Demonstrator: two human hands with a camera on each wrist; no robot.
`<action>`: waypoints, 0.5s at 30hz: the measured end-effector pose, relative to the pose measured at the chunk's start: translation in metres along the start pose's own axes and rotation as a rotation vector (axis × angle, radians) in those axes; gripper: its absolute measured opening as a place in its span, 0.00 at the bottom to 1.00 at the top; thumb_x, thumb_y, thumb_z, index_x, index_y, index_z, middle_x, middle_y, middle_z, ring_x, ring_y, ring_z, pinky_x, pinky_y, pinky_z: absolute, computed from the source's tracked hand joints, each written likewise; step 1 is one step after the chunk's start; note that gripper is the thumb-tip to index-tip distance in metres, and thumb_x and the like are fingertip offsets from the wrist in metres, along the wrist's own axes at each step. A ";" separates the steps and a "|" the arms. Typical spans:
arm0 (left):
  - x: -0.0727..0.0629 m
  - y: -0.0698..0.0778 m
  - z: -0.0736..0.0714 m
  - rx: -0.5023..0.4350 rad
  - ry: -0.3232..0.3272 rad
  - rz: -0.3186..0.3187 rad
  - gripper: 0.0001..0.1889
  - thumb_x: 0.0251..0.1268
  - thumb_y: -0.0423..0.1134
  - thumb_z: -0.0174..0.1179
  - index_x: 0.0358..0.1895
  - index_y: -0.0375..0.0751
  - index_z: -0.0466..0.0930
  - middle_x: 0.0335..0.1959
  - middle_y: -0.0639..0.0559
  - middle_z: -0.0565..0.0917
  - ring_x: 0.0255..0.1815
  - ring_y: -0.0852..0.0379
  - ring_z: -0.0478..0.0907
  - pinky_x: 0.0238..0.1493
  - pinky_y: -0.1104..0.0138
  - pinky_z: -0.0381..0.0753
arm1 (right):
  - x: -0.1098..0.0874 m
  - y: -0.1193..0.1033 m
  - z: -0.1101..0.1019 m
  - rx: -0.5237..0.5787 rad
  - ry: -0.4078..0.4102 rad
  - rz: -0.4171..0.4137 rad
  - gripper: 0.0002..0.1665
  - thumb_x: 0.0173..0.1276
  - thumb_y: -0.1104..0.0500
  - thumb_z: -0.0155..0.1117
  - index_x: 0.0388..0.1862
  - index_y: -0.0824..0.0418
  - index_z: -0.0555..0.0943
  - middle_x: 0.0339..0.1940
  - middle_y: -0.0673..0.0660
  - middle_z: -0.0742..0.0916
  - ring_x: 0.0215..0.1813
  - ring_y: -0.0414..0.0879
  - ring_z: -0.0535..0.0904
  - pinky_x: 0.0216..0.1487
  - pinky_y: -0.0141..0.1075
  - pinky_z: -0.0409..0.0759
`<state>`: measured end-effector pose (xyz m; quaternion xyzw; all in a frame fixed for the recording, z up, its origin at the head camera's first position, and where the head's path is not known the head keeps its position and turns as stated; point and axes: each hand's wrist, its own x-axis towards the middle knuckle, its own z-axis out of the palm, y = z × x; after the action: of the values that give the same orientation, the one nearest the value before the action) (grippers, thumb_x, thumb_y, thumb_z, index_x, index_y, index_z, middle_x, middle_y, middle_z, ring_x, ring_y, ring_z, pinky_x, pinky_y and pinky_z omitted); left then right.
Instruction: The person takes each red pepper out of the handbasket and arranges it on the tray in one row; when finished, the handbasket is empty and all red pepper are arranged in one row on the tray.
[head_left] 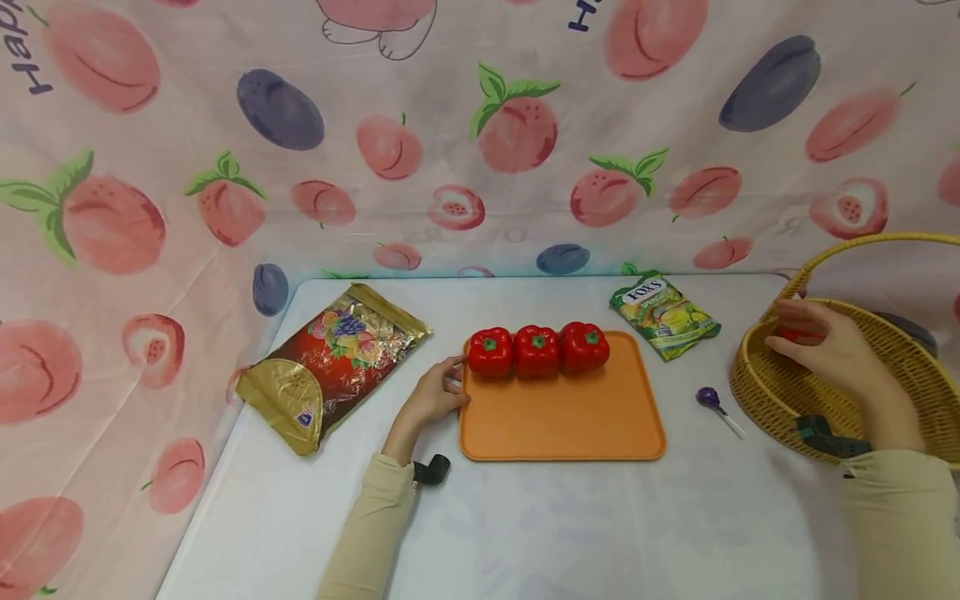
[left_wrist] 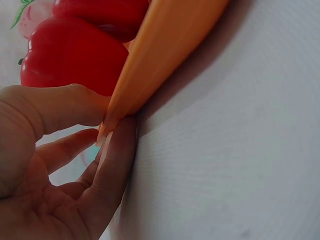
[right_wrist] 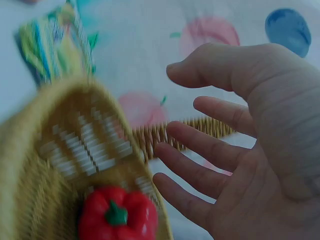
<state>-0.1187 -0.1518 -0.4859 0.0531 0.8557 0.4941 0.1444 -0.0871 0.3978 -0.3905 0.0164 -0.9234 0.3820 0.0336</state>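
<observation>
My left hand [head_left: 433,397] pinches the left rim of an orange tray [head_left: 558,425]; in the left wrist view its thumb lies over the edge and fingers sit beneath it. Three red bell peppers [head_left: 537,352] stand side by side along the tray's far edge, starting at the left corner. Over the wicker basket [head_left: 752,390] on the right hovers my right hand [head_left: 843,346], fingers spread and holding nothing. Inside the basket lies another red bell pepper [right_wrist: 117,215], mostly hidden by the right hand in the head view.
A red and gold packet [head_left: 337,362] lies left of the tray. To the tray's right are a green candy bag [head_left: 663,315] and a purple lollipop [head_left: 708,397]. The basket's tall handle [head_left: 862,240] arches upward. A fruit-print cloth [head_left: 495,233] hangs behind the white table.
</observation>
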 end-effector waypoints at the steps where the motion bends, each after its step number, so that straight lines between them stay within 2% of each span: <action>1: 0.000 0.000 0.000 0.001 -0.001 0.000 0.36 0.53 0.24 0.68 0.69 0.39 0.70 0.47 0.42 0.78 0.39 0.53 0.78 0.39 0.63 0.81 | 0.000 0.004 -0.003 -0.021 -0.002 0.008 0.36 0.68 0.56 0.68 0.69 0.69 0.67 0.51 0.41 0.78 0.46 0.22 0.70 0.40 0.14 0.68; 3: 0.000 0.001 0.000 0.003 -0.001 -0.003 0.36 0.54 0.24 0.68 0.69 0.40 0.70 0.47 0.42 0.78 0.39 0.53 0.78 0.40 0.64 0.81 | 0.000 0.011 -0.008 -0.080 -0.013 0.018 0.37 0.68 0.55 0.68 0.69 0.71 0.66 0.57 0.56 0.79 0.54 0.37 0.73 0.55 0.24 0.72; 5: 0.000 0.001 0.000 0.005 -0.002 -0.003 0.36 0.54 0.24 0.68 0.69 0.40 0.70 0.47 0.42 0.78 0.39 0.53 0.78 0.40 0.64 0.82 | 0.002 0.017 -0.012 -0.148 -0.026 0.011 0.38 0.67 0.57 0.68 0.69 0.73 0.65 0.60 0.72 0.74 0.59 0.56 0.70 0.65 0.43 0.69; 7: 0.000 0.001 -0.001 0.006 -0.003 0.001 0.36 0.53 0.24 0.68 0.69 0.39 0.70 0.47 0.41 0.78 0.39 0.53 0.79 0.39 0.64 0.82 | 0.004 0.023 -0.016 -0.211 -0.030 -0.020 0.38 0.64 0.61 0.68 0.68 0.75 0.64 0.60 0.80 0.70 0.59 0.72 0.64 0.64 0.61 0.62; 8: -0.001 0.002 -0.001 0.007 -0.004 0.006 0.36 0.53 0.24 0.68 0.69 0.38 0.70 0.47 0.41 0.78 0.39 0.53 0.79 0.39 0.63 0.82 | 0.005 0.025 -0.018 -0.242 -0.029 -0.032 0.39 0.62 0.63 0.69 0.67 0.76 0.64 0.61 0.82 0.68 0.60 0.76 0.62 0.62 0.69 0.57; 12: -0.001 0.001 -0.001 0.009 -0.004 0.010 0.36 0.53 0.24 0.68 0.69 0.38 0.70 0.47 0.41 0.77 0.39 0.53 0.78 0.39 0.64 0.81 | 0.009 0.035 -0.023 -0.331 -0.027 -0.035 0.41 0.53 0.68 0.71 0.64 0.76 0.64 0.59 0.86 0.65 0.59 0.81 0.58 0.55 0.72 0.58; 15: -0.001 0.001 0.000 0.009 -0.005 -0.002 0.36 0.54 0.25 0.68 0.69 0.39 0.70 0.47 0.42 0.77 0.39 0.53 0.78 0.39 0.64 0.81 | 0.010 0.042 -0.027 -0.356 -0.059 -0.019 0.42 0.51 0.70 0.72 0.63 0.77 0.63 0.58 0.88 0.61 0.59 0.83 0.54 0.53 0.73 0.57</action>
<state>-0.1183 -0.1516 -0.4849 0.0540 0.8577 0.4897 0.1469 -0.0985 0.4462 -0.4004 0.0299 -0.9769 0.2113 0.0123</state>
